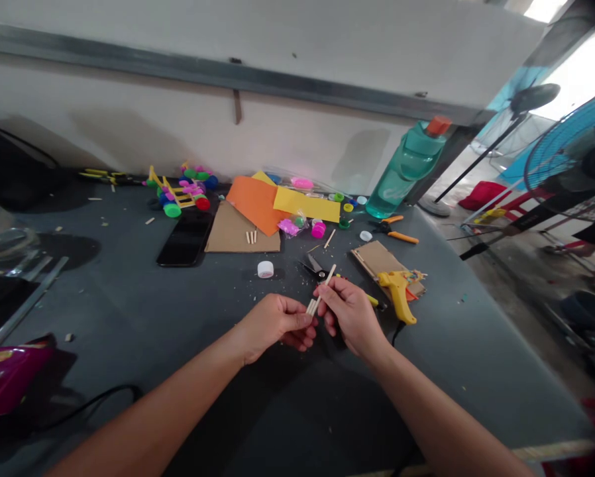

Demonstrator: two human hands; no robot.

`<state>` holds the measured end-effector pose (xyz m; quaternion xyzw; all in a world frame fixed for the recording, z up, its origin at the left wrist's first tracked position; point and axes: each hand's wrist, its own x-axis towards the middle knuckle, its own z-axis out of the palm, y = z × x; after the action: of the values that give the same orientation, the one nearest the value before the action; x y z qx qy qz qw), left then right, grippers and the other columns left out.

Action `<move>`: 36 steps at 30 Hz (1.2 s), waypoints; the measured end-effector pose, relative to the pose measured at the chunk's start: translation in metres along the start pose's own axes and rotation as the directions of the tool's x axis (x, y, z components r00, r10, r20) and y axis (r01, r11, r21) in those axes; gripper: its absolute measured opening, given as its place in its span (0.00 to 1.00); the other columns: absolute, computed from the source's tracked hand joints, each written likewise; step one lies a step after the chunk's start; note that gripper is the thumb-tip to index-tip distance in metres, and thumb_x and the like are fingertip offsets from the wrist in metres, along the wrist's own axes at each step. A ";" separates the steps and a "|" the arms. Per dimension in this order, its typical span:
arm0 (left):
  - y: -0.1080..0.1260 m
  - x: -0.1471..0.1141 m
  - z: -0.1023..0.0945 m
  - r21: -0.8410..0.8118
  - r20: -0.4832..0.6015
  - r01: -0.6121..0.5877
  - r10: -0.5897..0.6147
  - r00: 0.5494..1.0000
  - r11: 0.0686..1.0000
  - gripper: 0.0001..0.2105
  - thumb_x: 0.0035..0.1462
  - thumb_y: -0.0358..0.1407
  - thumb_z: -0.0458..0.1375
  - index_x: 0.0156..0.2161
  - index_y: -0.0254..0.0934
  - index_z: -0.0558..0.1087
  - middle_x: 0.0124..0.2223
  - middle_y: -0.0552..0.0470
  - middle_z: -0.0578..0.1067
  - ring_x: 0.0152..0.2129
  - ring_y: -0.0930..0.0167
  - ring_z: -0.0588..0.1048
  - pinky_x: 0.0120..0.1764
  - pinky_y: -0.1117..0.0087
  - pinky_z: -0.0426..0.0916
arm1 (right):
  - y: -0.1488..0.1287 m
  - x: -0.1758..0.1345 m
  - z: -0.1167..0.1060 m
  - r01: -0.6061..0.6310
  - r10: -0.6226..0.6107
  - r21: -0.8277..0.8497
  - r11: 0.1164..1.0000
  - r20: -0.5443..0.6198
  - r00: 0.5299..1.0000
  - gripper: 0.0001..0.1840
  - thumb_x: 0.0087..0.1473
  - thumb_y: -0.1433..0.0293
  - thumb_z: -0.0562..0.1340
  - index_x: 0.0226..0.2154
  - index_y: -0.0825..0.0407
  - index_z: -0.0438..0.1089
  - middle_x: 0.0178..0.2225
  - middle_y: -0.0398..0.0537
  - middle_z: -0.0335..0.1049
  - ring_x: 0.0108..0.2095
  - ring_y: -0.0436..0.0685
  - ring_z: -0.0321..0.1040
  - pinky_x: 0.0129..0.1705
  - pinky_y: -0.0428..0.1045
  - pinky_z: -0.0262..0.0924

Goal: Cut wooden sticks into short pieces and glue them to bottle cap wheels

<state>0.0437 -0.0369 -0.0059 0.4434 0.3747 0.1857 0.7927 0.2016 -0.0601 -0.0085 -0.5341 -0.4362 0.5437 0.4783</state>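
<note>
Between the fingers of my left hand are short wooden sticks, held side by side above the grey table. A longer wooden stick is pinched in my right hand, its lower end close against the short ones. Just beyond my right hand lie scissors, their blades showing and their handles partly hidden by the hand. A white bottle cap rests on the table ahead of my left hand. Farther off, a few short stick pieces lie on a cardboard square.
To the right, a yellow glue gun rests on cardboard, near orange-handled pliers. A green bottle stands by the wall. A black phone, colourful small models and coloured paper lie at the back.
</note>
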 end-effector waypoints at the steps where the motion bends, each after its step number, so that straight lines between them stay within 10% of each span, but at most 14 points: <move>1: 0.000 0.000 0.000 0.029 -0.013 -0.022 0.022 1.000 0.999 0.10 0.49 0.37 0.61 0.27 0.30 0.72 0.24 0.51 0.74 0.21 0.73 0.73 0.27 0.70 0.70 | 0.000 0.000 0.000 0.003 -0.003 0.007 1.000 0.005 1.000 0.11 0.51 0.61 0.58 0.28 0.53 0.64 0.17 0.36 0.62 0.11 0.43 0.53 0.09 0.39 0.49; 10: 0.000 0.000 0.004 0.166 -0.095 -0.114 0.131 0.987 0.980 0.10 0.51 0.37 0.58 0.25 0.31 0.72 0.23 0.52 0.72 0.20 0.74 0.72 0.28 0.70 0.69 | -0.004 -0.002 0.001 -0.005 0.010 -0.057 0.998 0.083 0.996 0.09 0.44 0.65 0.64 0.27 0.55 0.71 0.18 0.40 0.65 0.14 0.43 0.52 0.13 0.41 0.47; 23: 0.002 -0.002 -0.003 -0.229 0.100 0.034 -0.011 0.995 0.973 0.14 0.56 0.38 0.54 0.35 0.27 0.76 0.32 0.41 0.78 0.27 0.69 0.76 0.34 0.68 0.70 | -0.006 0.000 -0.001 -0.148 0.140 0.186 0.971 0.055 0.989 0.09 0.40 0.66 0.67 0.22 0.56 0.71 0.15 0.39 0.63 0.13 0.41 0.49 0.11 0.38 0.45; 30: 0.000 0.000 -0.001 0.079 0.008 -0.103 0.103 0.995 0.992 0.12 0.50 0.40 0.59 0.32 0.31 0.76 0.30 0.46 0.76 0.27 0.70 0.74 0.35 0.68 0.69 | -0.003 -0.001 0.001 -0.057 0.056 0.047 0.997 0.028 0.998 0.09 0.43 0.65 0.65 0.23 0.55 0.71 0.17 0.40 0.65 0.14 0.43 0.53 0.12 0.40 0.48; 36: -0.007 0.003 -0.004 0.532 -0.128 -0.256 0.376 0.918 0.807 0.13 0.54 0.42 0.54 0.29 0.35 0.76 0.26 0.54 0.74 0.28 0.70 0.72 0.31 0.74 0.63 | -0.002 0.000 0.003 0.052 -0.050 -0.095 0.994 0.027 0.998 0.08 0.44 0.65 0.64 0.26 0.53 0.73 0.21 0.43 0.69 0.15 0.45 0.56 0.15 0.42 0.52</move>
<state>0.0423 -0.0361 -0.0142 0.6673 0.4187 0.2607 0.5580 0.1987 -0.0598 -0.0065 -0.5383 -0.4810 0.5164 0.4607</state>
